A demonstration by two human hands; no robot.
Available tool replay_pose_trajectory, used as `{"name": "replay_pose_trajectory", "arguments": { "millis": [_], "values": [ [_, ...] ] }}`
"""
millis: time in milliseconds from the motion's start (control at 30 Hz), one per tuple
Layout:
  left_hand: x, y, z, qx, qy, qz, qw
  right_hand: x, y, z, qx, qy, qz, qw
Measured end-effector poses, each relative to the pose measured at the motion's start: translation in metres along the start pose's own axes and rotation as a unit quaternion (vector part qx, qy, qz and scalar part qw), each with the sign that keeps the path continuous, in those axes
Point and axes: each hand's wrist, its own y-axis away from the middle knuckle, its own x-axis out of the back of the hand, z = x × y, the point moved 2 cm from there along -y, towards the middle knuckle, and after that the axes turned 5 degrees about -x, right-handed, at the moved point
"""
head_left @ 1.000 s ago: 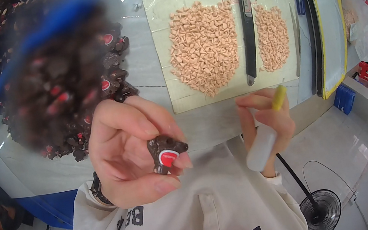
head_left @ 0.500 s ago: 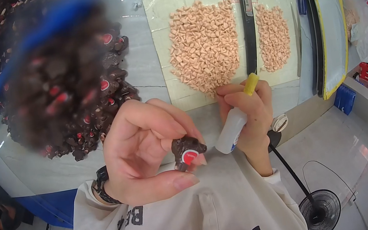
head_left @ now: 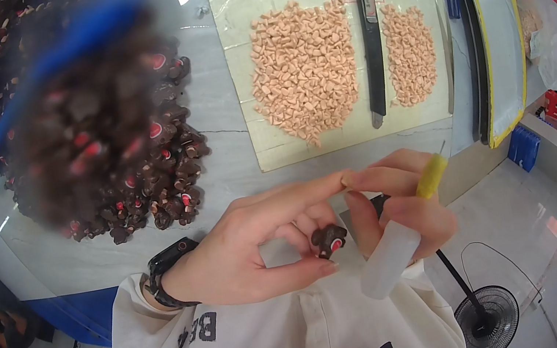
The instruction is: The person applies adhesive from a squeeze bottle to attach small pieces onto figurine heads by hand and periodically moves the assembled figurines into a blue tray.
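My left grip point(head_left: 247, 250) pinches a small dark figurine point(head_left: 329, 239); my right grip point(head_left: 403, 204) clasps the glue bottle point(head_left: 391, 256), both off the worktop's point(head_left: 208, 112) near edge.

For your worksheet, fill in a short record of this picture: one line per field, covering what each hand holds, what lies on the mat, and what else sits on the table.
left hand: the left hand pinches a small dark brown figure with a red and white patch
right hand: the right hand grips a white squeeze bottle with a yellow nozzle
mat: a pale cutting mat bears two heaps of peach-coloured pieces, with a black utility knife between them
table, left: a pile of dark figures
table, right: a yellow-rimmed tray
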Motion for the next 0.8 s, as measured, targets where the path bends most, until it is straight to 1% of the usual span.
{"name": "replay_pose_trajectory", "arguments": {
  "millis": [33, 100, 133, 200, 233, 300, 433, 533, 633, 700, 733, 767, 800],
  "values": [
    [0.001, 0.000, 0.001, -0.001, -0.001, 0.002, 1.000, 0.000, -0.002, -0.002, 0.001, -0.002, 0.000, 1.000],
    [0.002, -0.003, 0.006, -0.029, -0.082, -0.039, 0.995, 0.001, -0.004, -0.003, -0.044, -0.060, 0.004, 0.997],
    [0.002, -0.003, 0.007, -0.029, -0.082, -0.039, 0.995, 0.000, -0.003, -0.004, -0.044, -0.060, 0.003, 0.997],
    [0.000, -0.005, 0.008, -0.004, -0.054, -0.059, 0.997, 0.001, -0.002, -0.003, -0.074, -0.122, 0.037, 0.989],
    [0.000, -0.005, 0.007, -0.004, -0.054, -0.058, 0.997, 0.001, -0.002, -0.003, -0.073, -0.123, 0.037, 0.989],
    [0.000, -0.004, 0.005, -0.011, -0.021, -0.043, 0.999, 0.002, -0.001, -0.005, -0.039, -0.100, 0.040, 0.993],
    [-0.001, -0.004, 0.004, -0.007, -0.018, -0.054, 0.998, 0.000, -0.004, -0.002, -0.060, -0.087, 0.031, 0.994],
    [-0.002, -0.004, 0.006, -0.019, -0.027, -0.063, 0.998, 0.000, -0.004, -0.002, -0.044, -0.069, 0.033, 0.996],
    [-0.001, -0.004, 0.008, -0.025, -0.040, -0.050, 0.998, -0.003, -0.002, -0.004, -0.040, -0.053, 0.029, 0.997],
    [0.002, -0.003, 0.010, -0.077, -0.097, -0.062, 0.990, -0.004, 0.000, -0.007, -0.023, -0.098, 0.116, 0.988],
    [0.005, -0.003, 0.010, -0.076, -0.097, -0.060, 0.990, -0.003, -0.001, -0.008, -0.024, -0.099, 0.115, 0.988],
    [0.009, -0.004, 0.011, -0.146, -0.162, -0.017, 0.976, -0.002, -0.002, -0.011, -0.034, -0.154, 0.094, 0.983],
    [0.011, -0.004, 0.012, -0.214, -0.225, 0.026, 0.950, -0.002, -0.003, -0.013, -0.044, -0.208, 0.073, 0.974]
  ]
}}
